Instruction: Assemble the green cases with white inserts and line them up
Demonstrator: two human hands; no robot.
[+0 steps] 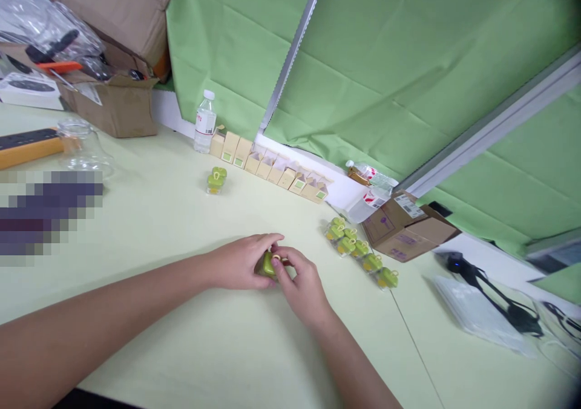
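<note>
My left hand (240, 262) is curled round the side of a small green-lidded container (268, 266), low over the table. The fingers of my right hand (303, 283) pinch the small pale loop on its lid. Much of the container's body is hidden by my hands. To the right stands a cluster of similar green-lidded clear containers (360, 248) with something yellow inside. Two more such containers (216, 180) sit farther back on the left.
A row of small cardboard boxes (272, 166) lines the table's back edge beside an upright water bottle (206, 123). At right are a bottle on its side (373, 201), a cardboard carton (403, 230) and a black strap-like device (494, 297). A clear jar (82, 146) stands left.
</note>
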